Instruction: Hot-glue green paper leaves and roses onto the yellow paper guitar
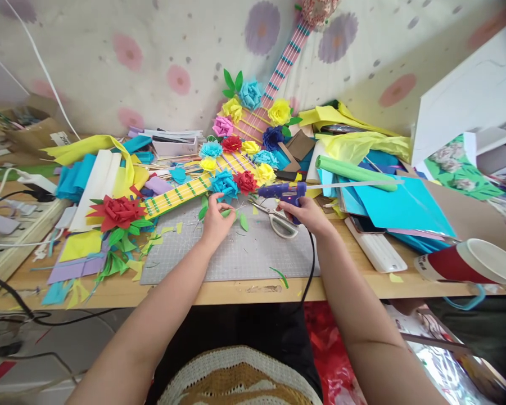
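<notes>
along the front edge of the worktop [236, 292], a black cord [312, 261] dropped over the side, and that was the first hazard: a knee or a tug could jerk the tool above it. off toward the right front corner stood a red-and-white cup [451, 262], which a swinging elbow might tip. further in, on the grey mat [227, 265], the left hand [217, 223] had a narrow pinch grip on a small green leaf [226, 212], partly hidden by the fingers. the right hand [306, 215] had its grip wrapped round a blue glue gun [280, 192], nozzle toward the flowers. if it was hot, a slip leftward looked likely to burn those pinching fingers! right under that hand lay scissors [283, 226]; a dropped wrist could catch them. beyond, mid-worktop, the yellow paper guitar [179, 197] lay with a red flower [245, 182] just beside the nozzle, so stray glue could well mark it. by the far edge leaned the pink guitar [274, 84], apparently the safest.
</notes>
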